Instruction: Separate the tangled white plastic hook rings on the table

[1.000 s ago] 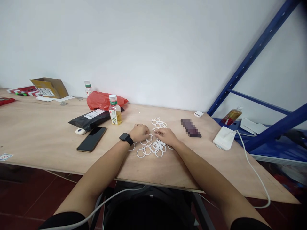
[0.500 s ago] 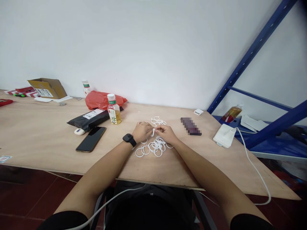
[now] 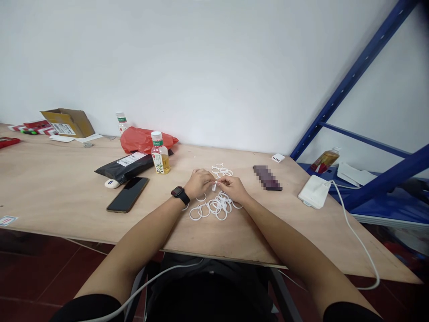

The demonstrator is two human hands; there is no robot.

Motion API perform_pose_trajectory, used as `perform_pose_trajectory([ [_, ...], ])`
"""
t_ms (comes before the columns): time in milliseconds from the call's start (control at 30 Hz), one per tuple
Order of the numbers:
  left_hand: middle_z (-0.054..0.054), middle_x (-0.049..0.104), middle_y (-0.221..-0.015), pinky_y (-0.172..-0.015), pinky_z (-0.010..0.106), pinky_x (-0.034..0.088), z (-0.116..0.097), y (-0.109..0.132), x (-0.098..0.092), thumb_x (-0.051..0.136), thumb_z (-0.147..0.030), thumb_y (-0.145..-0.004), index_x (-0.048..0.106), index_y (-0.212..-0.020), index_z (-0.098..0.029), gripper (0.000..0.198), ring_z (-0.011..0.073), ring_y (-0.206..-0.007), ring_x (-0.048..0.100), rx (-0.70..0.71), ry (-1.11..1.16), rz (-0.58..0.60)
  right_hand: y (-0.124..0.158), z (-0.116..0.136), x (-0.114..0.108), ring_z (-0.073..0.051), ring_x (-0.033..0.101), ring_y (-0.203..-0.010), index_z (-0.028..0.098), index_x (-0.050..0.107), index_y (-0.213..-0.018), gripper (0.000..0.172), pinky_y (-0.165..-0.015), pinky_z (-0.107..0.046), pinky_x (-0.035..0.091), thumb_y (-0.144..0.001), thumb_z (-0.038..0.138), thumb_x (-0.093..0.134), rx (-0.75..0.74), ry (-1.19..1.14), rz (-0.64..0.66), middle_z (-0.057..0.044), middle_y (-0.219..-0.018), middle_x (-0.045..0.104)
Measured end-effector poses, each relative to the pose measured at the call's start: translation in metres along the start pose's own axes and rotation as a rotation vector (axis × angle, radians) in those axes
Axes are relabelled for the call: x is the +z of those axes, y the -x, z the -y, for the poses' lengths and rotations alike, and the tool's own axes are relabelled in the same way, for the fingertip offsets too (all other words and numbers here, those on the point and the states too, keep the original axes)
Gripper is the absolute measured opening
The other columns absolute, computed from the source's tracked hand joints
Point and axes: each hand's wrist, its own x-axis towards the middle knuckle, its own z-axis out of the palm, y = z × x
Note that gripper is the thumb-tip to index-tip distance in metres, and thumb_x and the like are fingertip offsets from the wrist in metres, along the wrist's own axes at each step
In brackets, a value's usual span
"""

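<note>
Both hands meet over the middle of the wooden table [image 3: 214,241], pinching one white plastic ring [image 3: 214,186] between them. My left hand [image 3: 200,182], with a black watch on its wrist, is closed on the ring from the left. From the right, my right hand [image 3: 233,188] grips it between thumb and fingers. The ring is seen nearly edge-on, and the fingers partly cover it. Just below the hands lies a pile of white rings [image 3: 219,205], several overlapping. Behind the fingertips is a smaller group of white rings [image 3: 219,168], partly hidden by the hands.
Left of the hands stand a drink bottle [image 3: 161,156], a black parcel bag [image 3: 117,169], a red plastic bag [image 3: 140,139] and a phone [image 3: 128,195]. To the right lie a dark pixelated object [image 3: 267,177] and a white power bank [image 3: 314,191] with a cable. A blue rack [image 3: 355,76] rises at the right.
The held ring has turned slightly and sits a little lower between the fingertips. Both hands stay in nearly the same place, and the view has shifted very slightly.
</note>
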Motion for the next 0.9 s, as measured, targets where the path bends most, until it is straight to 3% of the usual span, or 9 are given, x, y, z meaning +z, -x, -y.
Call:
perform_pose_trajectory([
  [167,0.004,0.072,-0.102,-0.094,0.038,0.035,0.004,0.000,-0.002,0.052,-0.037,-0.093,0.071,-0.096,-0.023,0.024,0.0200,-0.100,0.060,-0.050,-0.023,0.009,-0.003,-0.006,-0.002,-0.013,0.059,-0.057,0.019,0.071,-0.082,0.019,-0.053,-0.023,0.045,-0.083,0.033,0.059,-0.080,0.126,-0.051,-0.001,-0.070,0.070],
  [300,0.007,0.069,-0.112,-0.094,0.041,0.037,0.016,0.001,-0.014,0.050,-0.037,-0.091,0.068,-0.112,-0.022,0.031,0.0247,-0.107,0.058,-0.236,-0.146,0.002,-0.008,-0.016,-0.012,-0.018,0.066,-0.075,0.021,0.071,-0.089,0.019,-0.072,-0.028,0.049,-0.086,0.028,0.054,-0.187,0.418,-0.198,-0.004,-0.087,0.074],
  [467,0.003,0.071,-0.103,-0.092,0.038,0.040,0.030,0.006,-0.034,0.055,-0.031,-0.078,0.074,-0.086,-0.024,0.022,0.0252,-0.100,0.061,-0.370,-0.214,0.204,-0.010,-0.024,-0.019,-0.019,0.067,-0.086,0.024,0.070,-0.096,0.019,-0.075,-0.028,0.048,-0.089,0.025,0.053,-0.151,0.648,-0.177,-0.002,-0.096,0.074],
  [633,0.004,0.072,-0.095,-0.088,0.038,0.041,0.031,0.011,-0.028,0.062,-0.035,-0.070,0.074,-0.084,-0.025,0.021,0.0253,-0.094,0.062,-0.350,-0.253,0.370,-0.006,-0.021,-0.014,-0.017,0.067,-0.089,0.025,0.070,-0.096,0.019,-0.078,-0.027,0.047,-0.089,0.025,0.053,-0.219,0.603,-0.067,-0.001,-0.096,0.074],
  [733,0.006,0.071,-0.093,-0.087,0.039,0.040,0.029,0.011,-0.020,0.060,-0.031,-0.073,0.073,-0.083,-0.023,0.017,0.0249,-0.092,0.062,-0.297,-0.270,0.307,-0.005,-0.016,-0.009,-0.017,0.067,-0.084,0.025,0.071,-0.094,0.017,-0.075,-0.027,0.047,-0.087,0.025,0.056,-0.233,0.534,-0.011,-0.002,-0.094,0.074],
  [900,0.006,0.069,-0.094,-0.086,0.037,0.041,0.021,0.005,-0.011,0.057,-0.027,-0.082,0.072,-0.086,-0.022,0.016,0.0221,-0.093,0.060,-0.196,-0.154,0.039,-0.005,-0.009,0.000,-0.017,0.066,-0.076,0.025,0.072,-0.102,0.021,-0.069,-0.028,0.048,-0.087,0.031,0.058,-0.189,0.351,-0.008,-0.003,-0.091,0.074],
])
